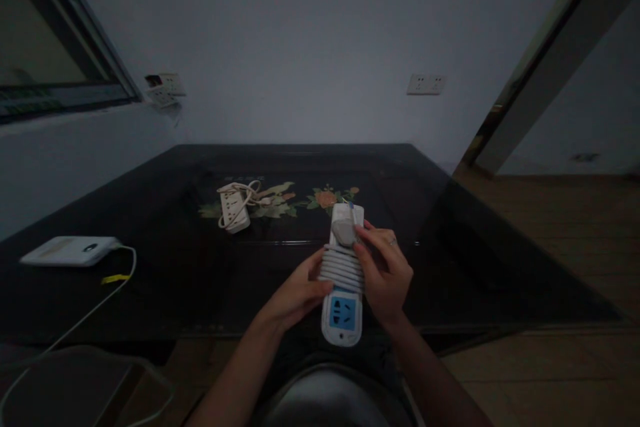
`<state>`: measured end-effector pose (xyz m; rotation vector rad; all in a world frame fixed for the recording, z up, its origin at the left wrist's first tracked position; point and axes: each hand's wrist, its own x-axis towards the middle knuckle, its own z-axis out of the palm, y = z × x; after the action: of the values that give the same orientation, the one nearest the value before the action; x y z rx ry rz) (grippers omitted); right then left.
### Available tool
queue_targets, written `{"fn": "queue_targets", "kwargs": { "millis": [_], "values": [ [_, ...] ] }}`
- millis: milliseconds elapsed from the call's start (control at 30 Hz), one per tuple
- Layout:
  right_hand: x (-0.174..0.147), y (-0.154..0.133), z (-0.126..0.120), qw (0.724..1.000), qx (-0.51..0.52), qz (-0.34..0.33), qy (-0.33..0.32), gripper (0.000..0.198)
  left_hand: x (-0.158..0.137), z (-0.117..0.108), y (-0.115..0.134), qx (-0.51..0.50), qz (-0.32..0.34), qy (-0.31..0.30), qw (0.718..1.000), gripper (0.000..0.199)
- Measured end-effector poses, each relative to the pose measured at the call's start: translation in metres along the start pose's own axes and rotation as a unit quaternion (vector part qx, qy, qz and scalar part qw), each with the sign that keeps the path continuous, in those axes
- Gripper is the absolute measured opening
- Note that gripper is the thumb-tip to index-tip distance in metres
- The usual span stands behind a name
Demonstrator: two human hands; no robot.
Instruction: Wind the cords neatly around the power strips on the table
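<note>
A white power strip [343,322] with a blue socket face is held over the front edge of the dark table. Its white cord [341,268] is wound in several turns around the strip's middle. My left hand [301,290] grips the strip's left side, thumb across the wound cord. Near the strip's far end, my right hand [384,267] has its thumb and forefinger at the grey-white plug [345,232], which lies against the strip. A thin pale piece with a blue part [351,208] sticks up beside the plug; I cannot make out what it is.
Another power strip [235,208] with a loosely looped cord lies left of centre on the dark flower-patterned table [280,267]. A white power bank [73,251] with a cable lies at the left. Wall sockets [426,85] are behind.
</note>
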<state>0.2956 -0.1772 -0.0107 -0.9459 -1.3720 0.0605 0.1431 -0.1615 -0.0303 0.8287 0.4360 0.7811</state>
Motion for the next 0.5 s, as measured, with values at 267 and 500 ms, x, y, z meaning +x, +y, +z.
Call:
{"fn": "queue_targets", "kwargs": {
  "millis": [267,500],
  "values": [
    [-0.007,-0.011,0.007,0.998,0.002,0.059,0.014,0.029,-0.015,0.007,-0.045,-0.083,0.028,0.083,0.993,0.066],
    [-0.005,-0.013,-0.002,0.985,0.095,0.142,-0.037,0.035,-0.018,0.007,-0.034,-0.14,0.01,0.07,0.988,0.051]
  ]
}}
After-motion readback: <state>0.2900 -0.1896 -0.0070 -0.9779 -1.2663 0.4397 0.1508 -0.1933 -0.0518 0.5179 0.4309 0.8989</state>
